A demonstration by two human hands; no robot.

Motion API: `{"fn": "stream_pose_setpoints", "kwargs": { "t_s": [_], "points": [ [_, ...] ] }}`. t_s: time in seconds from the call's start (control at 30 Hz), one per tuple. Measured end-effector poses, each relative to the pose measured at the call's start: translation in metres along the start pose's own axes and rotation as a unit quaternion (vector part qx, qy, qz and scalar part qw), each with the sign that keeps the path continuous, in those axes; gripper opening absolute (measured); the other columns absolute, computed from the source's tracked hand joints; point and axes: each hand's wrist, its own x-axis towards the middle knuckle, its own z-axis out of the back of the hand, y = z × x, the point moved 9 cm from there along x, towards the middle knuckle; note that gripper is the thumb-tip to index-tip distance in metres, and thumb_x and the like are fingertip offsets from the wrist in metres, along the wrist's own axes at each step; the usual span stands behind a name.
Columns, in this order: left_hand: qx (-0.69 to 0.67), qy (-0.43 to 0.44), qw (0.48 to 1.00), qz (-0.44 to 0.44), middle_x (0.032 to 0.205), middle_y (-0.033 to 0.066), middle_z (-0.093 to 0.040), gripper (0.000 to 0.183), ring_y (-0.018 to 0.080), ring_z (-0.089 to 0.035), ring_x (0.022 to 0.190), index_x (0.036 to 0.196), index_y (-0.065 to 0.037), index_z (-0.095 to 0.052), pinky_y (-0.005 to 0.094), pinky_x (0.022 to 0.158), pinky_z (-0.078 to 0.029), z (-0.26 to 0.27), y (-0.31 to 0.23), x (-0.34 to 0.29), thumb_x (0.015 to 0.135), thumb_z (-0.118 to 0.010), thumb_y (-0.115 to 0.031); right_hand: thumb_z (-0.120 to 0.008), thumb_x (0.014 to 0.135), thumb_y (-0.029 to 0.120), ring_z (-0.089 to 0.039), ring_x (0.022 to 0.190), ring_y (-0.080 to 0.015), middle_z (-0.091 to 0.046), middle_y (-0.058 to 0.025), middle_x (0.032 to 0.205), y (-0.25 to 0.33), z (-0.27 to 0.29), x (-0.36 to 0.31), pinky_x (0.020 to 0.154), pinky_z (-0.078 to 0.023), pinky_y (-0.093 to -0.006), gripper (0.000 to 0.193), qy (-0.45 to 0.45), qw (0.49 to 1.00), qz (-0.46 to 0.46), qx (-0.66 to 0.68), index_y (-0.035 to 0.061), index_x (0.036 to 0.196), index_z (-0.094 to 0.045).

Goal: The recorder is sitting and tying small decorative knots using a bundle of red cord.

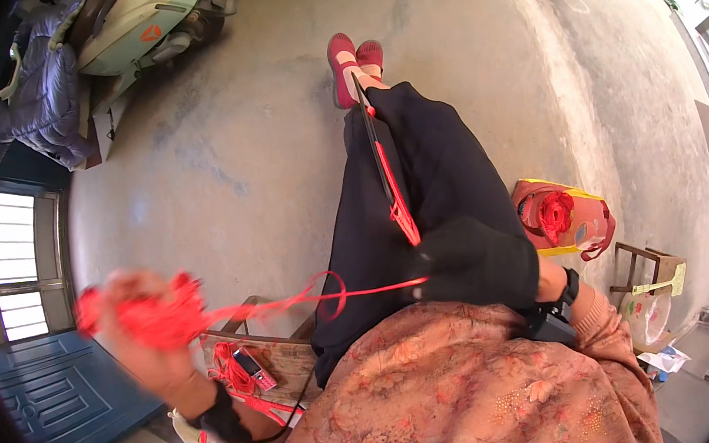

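Seemingly, much is left unworked in the red bundle [171,317] clutched by the left hand [140,349]; ahead of the right hand [477,262], whose grip cannot be told, cord [398,208] is already laid along a black strip [381,166]; 1 strand [380,289] is stretched between hands.

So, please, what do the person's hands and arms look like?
The left hand looks ungloved, with a black strap around the wrist. The right hand is covered in black, with a black band at the wrist and a rusty-orange sleeve.
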Motion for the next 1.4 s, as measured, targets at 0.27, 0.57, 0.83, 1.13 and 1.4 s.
{"fn": "stream_pose_setpoints", "kwargs": {
  "t_s": [0.27, 0.57, 0.83, 1.13, 1.4],
  "points": [
    [0.308, 0.267, 0.893, 0.193, 0.072, -0.0019, -0.061, 0.027, 0.0061, -0.056, 0.063, 0.105, -0.001, -0.059, 0.0245, 0.061, -0.048, -0.079, 0.22, -0.048, 0.082, -0.07, -0.009, -0.056, 0.091, -0.001, -0.062, 0.081, -0.0128, -0.066, -0.0082, 0.092, -0.02, 0.006, -0.048, 0.073, -0.051, -0.0273, 0.014, -0.18, 0.89, -0.072, 0.412, -0.0036, 0.1, -0.066],
    [0.462, 0.245, 0.852, 0.035, 0.068, -0.0002, -0.059, 0.032, 0.0066, -0.054, 0.061, 0.096, -0.005, -0.061, 0.0263, 0.06, -0.047, -0.108, 0.228, -0.044, 0.07, -0.078, -0.015, -0.058, 0.09, 0.006, -0.055, 0.071, -0.0099, -0.064, -0.0055, 0.091, -0.001, 0.031, -0.065, 0.064, -0.046, -0.0255, 0.008, -0.182, 0.951, -0.114, 0.222, 0.0044, 0.095, -0.063],
    [0.126, 0.122, 0.984, 0.03, 0.109, 0.0128, -0.061, 0.033, 0.0173, -0.063, 0.094, 0.118, -0.003, -0.053, 0.0333, 0.079, -0.055, -0.071, 0.116, 0.019, 0.087, -0.061, -0.001, -0.064, 0.084, 0.007, -0.064, 0.09, -0.015, -0.067, -0.011, 0.101, -0.09, 0.113, -0.037, 0.08, -0.05, -0.029, 0.026, -0.426, 0.871, -0.207, 0.129, 0.0016, 0.109, -0.064],
    [0.605, 0.296, 0.701, -0.236, 0.097, 0.0159, -0.061, 0.031, 0.0333, -0.058, 0.096, 0.104, -0.002, -0.059, 0.0407, 0.086, -0.047, -0.129, 0.183, -0.025, 0.074, -0.064, 0.003, -0.066, 0.084, 0.016, -0.065, 0.083, -0.0273, -0.066, -0.0156, 0.093, -0.097, 0.037, 0.009, 0.076, -0.05, -0.0347, 0.025, -0.259, 0.942, -0.211, 0.02, 0.0023, 0.105, -0.063],
    [0.463, 0.242, 0.838, -0.156, 0.102, 0.0134, -0.066, 0.042, 0.0252, -0.065, 0.092, 0.117, -0.001, -0.055, 0.0317, 0.074, -0.054, -0.118, 0.173, -0.024, 0.077, -0.068, 0.002, -0.066, 0.084, 0.018, -0.066, 0.085, -0.0245, -0.067, -0.013, 0.092, -0.11, 0.077, -0.014, 0.074, -0.051, -0.0375, 0.027, -0.466, 0.831, -0.041, 0.302, 0.0006, 0.104, -0.062]
  ]
}}
